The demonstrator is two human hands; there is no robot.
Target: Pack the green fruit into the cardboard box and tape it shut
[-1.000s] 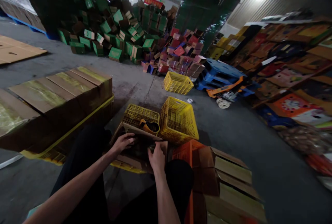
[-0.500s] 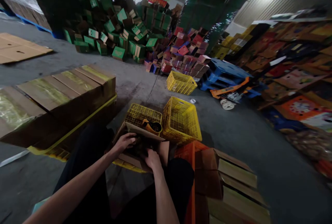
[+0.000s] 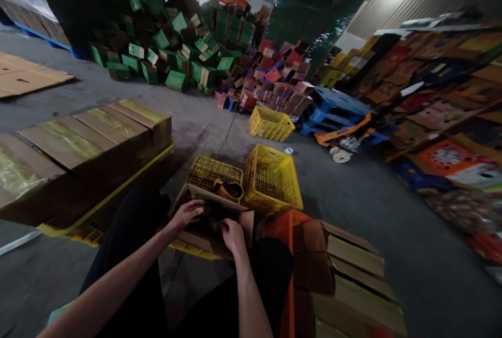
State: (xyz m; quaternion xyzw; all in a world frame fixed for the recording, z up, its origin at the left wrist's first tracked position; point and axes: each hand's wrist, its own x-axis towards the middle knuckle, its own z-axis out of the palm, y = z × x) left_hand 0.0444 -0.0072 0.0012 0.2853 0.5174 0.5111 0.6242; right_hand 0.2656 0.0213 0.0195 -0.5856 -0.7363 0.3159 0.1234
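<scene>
An open cardboard box point(image 3: 246, 223) sits between my knees, on top of a yellow crate point(image 3: 196, 248). Over its left side reaches my left hand point(image 3: 189, 214), fingers stretched out and slightly apart, with nothing visible in them. My right hand point(image 3: 234, 234) dips into the right side, its fingers bent and pressed together. Whatever the right fingertips hold, if anything, is lost in shadow. The dark contents of the box cannot be made out. Just behind the box, an orange-and-black tool that looks like a tape dispenser point(image 3: 228, 190) lies on an overturned yellow crate point(image 3: 200, 171).
An open yellow crate point(image 3: 274, 178) stands beyond the box, another yellow crate point(image 3: 271, 124) farther off. Taped cartons point(image 3: 98, 131) line my left; an orange crate point(image 3: 288, 225) with cartons is on my right. Behind are piled small boxes point(image 3: 175, 81), blue pallets point(image 3: 341, 105) and a pallet jack point(image 3: 345, 137).
My right hand has risen slightly within the box, showing more of its fingers. My left hand stays nearly where it was. The whole view has shifted a little.
</scene>
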